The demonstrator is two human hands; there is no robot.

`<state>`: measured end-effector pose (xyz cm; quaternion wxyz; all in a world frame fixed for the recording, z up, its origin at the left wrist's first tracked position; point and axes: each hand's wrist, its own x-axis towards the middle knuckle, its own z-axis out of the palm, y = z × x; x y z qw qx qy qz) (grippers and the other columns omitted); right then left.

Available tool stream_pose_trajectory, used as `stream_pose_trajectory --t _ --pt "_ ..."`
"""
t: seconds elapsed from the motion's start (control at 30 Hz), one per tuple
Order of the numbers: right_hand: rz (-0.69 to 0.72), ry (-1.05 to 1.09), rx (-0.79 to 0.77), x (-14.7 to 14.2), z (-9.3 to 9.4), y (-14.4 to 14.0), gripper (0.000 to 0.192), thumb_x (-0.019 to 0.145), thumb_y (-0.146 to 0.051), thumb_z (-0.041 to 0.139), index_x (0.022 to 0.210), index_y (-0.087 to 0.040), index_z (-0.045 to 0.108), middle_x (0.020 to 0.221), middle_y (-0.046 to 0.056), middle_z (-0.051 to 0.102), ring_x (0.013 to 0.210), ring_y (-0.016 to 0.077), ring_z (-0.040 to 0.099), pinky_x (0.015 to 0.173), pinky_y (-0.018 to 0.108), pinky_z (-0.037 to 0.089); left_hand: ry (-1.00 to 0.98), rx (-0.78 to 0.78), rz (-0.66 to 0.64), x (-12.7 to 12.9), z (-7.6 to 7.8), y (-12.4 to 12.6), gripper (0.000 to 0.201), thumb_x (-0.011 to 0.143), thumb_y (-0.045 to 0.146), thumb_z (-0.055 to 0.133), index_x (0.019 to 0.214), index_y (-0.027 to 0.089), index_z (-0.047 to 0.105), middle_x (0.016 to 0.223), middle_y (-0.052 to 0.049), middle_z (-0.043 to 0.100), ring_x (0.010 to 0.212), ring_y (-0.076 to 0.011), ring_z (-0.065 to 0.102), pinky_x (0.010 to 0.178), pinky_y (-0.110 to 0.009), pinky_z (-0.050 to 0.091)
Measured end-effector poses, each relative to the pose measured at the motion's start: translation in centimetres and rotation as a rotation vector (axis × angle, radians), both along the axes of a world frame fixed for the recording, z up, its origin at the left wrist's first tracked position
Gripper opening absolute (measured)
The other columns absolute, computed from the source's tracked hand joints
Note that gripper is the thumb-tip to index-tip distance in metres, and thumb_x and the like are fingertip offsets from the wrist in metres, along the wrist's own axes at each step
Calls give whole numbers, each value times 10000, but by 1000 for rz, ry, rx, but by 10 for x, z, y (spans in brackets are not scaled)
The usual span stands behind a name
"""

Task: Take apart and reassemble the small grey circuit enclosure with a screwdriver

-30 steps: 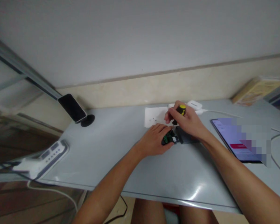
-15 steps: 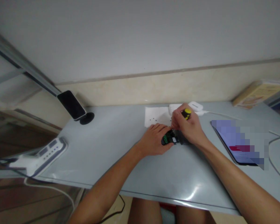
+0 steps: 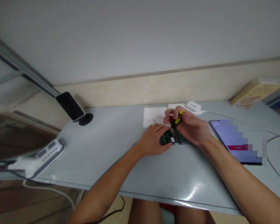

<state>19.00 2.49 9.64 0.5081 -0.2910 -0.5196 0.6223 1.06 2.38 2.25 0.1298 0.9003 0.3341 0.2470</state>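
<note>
Two hands work a small device on a grey table

The left hand [image 3: 154, 140] lies flat, fingers pressing on the black device [image 3: 169, 137] with its green board showing, mid-table just before a white sheet [image 3: 152, 116]. The right hand [image 3: 189, 126] is closed round a yellow-and-black screwdriver [image 3: 177, 119], tip down at the device. A tablet [image 3: 235, 141] lies to the right, a power strip [image 3: 40, 154] far left
</note>
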Motion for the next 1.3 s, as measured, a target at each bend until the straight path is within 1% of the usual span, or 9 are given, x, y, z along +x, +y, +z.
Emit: stream_pose_trajectory --t 0.1,0.27,0.4,0.63,0.7,0.83,0.97,1.17,1.3 --pt "2 16 -8 3 -1 1 466 719 -595 807 803 -258 495 793 2 577 646 171 581 611 329 477 0 -12 -10 0 1 0 481 872 422 681 1279 207 544 1263 -104 655 1200 -291 600 1089 -486 452" --pt "-99 18 32 -3 -7 6 483 796 -716 675 842 -287 458 581 -83 302 473 116 275 487 264 307 -17 -35 -28 0 3 1 496 861 406 690 1287 201 541 1245 -100 665 1166 -279 611 1077 -471 465" --pt "-108 -59 7 -3 -5 6 473 892 -751 469 845 -283 513 635 -29 379 528 157 388 519 317 381 -12 -43 -18 0 3 1 487 855 405 694 1278 215 545 1234 -95 664 1174 -283 606 1084 -484 460" --pt "-36 27 -20 4 -1 1 556 687 -679 793 753 -242 456 915 22 612 694 167 612 631 330 496 2 4 5 0 1 1 470 868 426 682 1266 208 560 1228 -105 655 1163 -287 606 1069 -476 463" --pt "-100 27 -15 2 -2 4 601 668 -669 822 750 -251 398 773 -20 576 612 142 566 567 288 453 -5 -2 -6 0 1 1 478 869 424 683 1275 207 555 1229 -101 654 1159 -279 602 1068 -466 461" --pt "-246 9 -1 -3 -7 11 549 759 -784 664 816 -285 442 553 -89 287 443 111 289 438 250 304 -12 -65 -26 0 3 1 494 865 404 693 1299 228 538 1235 -89 653 1159 -271 596 1067 -463 452" --pt "-203 -19 -22 1 -6 10 505 867 -781 499 832 -277 504 637 -26 411 537 158 440 512 317 419 -14 -104 -14 -1 3 1 500 871 416 710 1308 241 542 1258 -85 647 1187 -278 582 1073 -477 429" --pt "-106 -3 -17 10 -4 4 592 671 -720 771 752 -258 411 923 48 619 719 203 596 600 346 478 -4 -116 -13 -1 4 1 521 868 450 740 1304 236 551 1281 -83 642 1192 -280 572 1081 -476 414" --pt "-179 51 -16 6 -5 9 638 652 -689 820 736 -261 354 583 -74 388 467 107 346 459 255 292 -8 -91 -31 -1 6 0 522 876 430 720 1320 222 539 1256 -77 650 1173 -270 577 1082 -463 416"
